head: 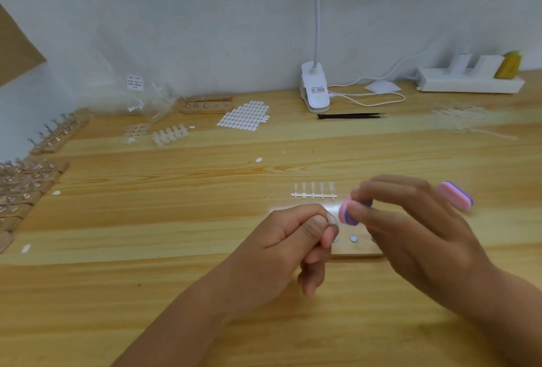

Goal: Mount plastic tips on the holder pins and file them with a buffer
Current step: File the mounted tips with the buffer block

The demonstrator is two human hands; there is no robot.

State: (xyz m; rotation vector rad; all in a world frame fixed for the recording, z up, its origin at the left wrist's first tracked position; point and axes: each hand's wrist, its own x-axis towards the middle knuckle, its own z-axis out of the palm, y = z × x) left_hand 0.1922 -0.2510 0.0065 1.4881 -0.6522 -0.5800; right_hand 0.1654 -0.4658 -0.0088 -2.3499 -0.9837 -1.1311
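Buffer one (347, 215) is pinched by right hand (410, 229); buffer two (456, 198) lies beside.

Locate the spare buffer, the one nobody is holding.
Head view, right side: the spare buffer lies on the table just beyond the right hand, to the right of the strip of tips.

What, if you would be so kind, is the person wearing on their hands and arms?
Nothing that shows: the left hand and right hand are bare, without gloves, rings or a watch, and the left forearm and right forearm are uncovered, with no sleeve in the frame.
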